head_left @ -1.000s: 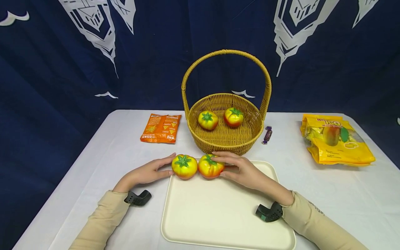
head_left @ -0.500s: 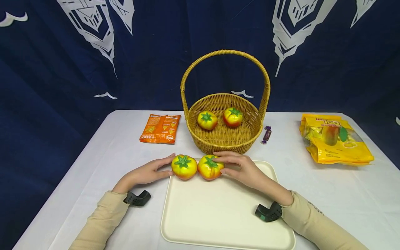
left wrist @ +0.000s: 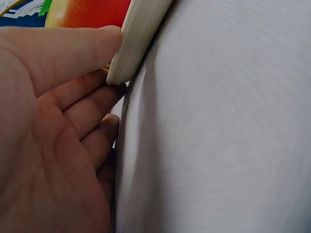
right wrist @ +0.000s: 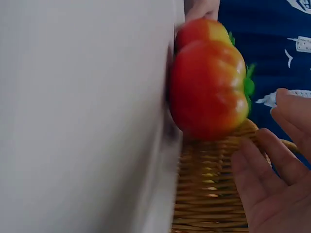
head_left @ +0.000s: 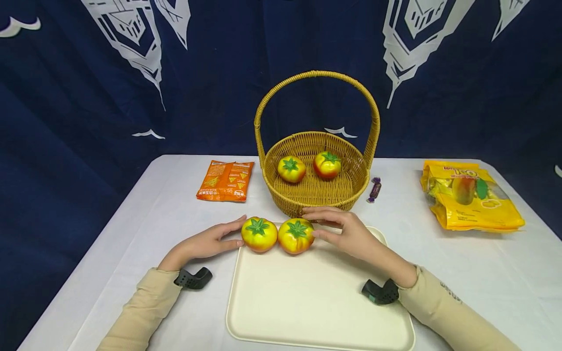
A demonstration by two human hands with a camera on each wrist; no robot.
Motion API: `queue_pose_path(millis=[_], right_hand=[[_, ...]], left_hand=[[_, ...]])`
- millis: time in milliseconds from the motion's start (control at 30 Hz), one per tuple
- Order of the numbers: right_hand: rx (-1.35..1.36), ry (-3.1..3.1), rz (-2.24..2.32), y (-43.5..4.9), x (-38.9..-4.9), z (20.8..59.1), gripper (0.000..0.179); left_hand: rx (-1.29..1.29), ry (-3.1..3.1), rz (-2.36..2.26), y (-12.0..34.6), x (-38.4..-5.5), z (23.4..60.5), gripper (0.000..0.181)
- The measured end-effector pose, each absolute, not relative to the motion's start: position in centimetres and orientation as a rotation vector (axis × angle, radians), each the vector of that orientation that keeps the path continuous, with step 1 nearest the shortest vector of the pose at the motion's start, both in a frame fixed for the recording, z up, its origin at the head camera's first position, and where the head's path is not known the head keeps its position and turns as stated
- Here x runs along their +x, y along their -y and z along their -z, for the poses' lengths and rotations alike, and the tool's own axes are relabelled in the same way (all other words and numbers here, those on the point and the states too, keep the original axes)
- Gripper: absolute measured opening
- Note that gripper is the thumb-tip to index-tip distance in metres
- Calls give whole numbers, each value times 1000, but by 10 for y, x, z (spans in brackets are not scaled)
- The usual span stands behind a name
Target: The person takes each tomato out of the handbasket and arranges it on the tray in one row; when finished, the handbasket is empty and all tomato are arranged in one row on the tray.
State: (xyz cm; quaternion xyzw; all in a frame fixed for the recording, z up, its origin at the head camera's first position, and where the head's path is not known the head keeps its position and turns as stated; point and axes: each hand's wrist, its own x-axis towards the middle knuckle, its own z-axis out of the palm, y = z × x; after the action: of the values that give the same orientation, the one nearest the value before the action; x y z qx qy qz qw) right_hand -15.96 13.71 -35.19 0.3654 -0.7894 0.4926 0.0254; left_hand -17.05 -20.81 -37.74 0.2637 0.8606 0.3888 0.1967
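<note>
Two yellow-red tomatoes with green leafy tops sit side by side at the far left corner of the cream tray [head_left: 316, 302]. My left hand [head_left: 210, 241] rests against the left side of the left tomato [head_left: 259, 234], fingers fairly straight. In the left wrist view, the thumb [left wrist: 82, 51] lies by the tray's rim and the other fingers are beside it. Just right of the right tomato [head_left: 296, 236] is my right hand [head_left: 347, 234], fingers extended. The right wrist view shows a gap between that hand [right wrist: 272, 179] and the red side of the tomato [right wrist: 209, 90].
Behind the tray stands a wicker basket [head_left: 320, 195] with a tall handle, holding two similar tomatoes [head_left: 291, 169]. An orange snack packet [head_left: 226, 181] lies left of it, and a purple wrapped candy [head_left: 374, 190] lies right. A yellow candy bag [head_left: 471, 197] stands far right.
My right hand has come off the right tomato and shifted slightly right, uncovering its green top. The left hand, both tomatoes and the tray look unmoved.
</note>
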Motion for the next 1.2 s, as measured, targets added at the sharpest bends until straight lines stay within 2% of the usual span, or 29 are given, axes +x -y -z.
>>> queue_pose_path(millis=[200,400,633,833,1200], right_hand=[[1165,2385,-1603,-140,-173,314,32],[1192,2310,-1737,-138,-200,265,33],[1057,2267,-1937,-128,-238,230,34],[826,2184,-2315,-120,-269,227,37],[418,2080,-2703,-113,-318,262,45]], left_hand=[[733,-2407,-1085,208,-171,377,63],[737,-2407,-1081,208,-171,377,63],[731,-2403,-1084,208,-171,377,64],[732,-2393,-1088,206,-171,378,64],[746,-2413,-1077,208,-172,379,63]])
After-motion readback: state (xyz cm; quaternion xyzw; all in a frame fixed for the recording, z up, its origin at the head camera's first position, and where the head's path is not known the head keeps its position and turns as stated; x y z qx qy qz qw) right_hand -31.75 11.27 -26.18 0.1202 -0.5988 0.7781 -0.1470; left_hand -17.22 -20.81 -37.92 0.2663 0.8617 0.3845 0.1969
